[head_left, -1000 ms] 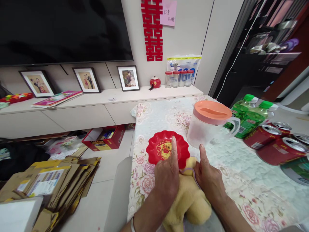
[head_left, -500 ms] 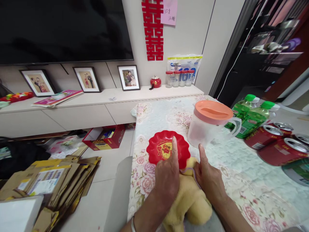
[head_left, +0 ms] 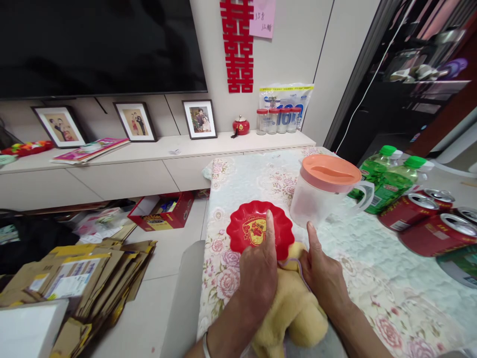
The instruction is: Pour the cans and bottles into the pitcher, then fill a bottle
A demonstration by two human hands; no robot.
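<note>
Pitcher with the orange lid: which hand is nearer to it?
Right. The right hand is on the near side of the pitcher, thumb toward it. The left hand is farther left, its raised finger overlapping the red plate in view.

A black TV (head_left: 100,44) fills the wall (head_left: 294,49) over a long white cabinet (head_left: 112,176), where three framed photos (head_left: 136,122) lean. Farther right sit a red pot (head_left: 241,127) and four jars (head_left: 273,123), a plastic bag (head_left: 298,92) behind them. Above the pot I can see a red cutout (head_left: 238,48) and a pink note (head_left: 263,19). Over on the tablecloth (head_left: 251,174) stands a pitcher (head_left: 311,201), with green bottles (head_left: 400,184) and red cans (head_left: 436,234) to its right. Flattened cardboard (head_left: 108,273) lies piled near an open red box (head_left: 182,213).
</note>
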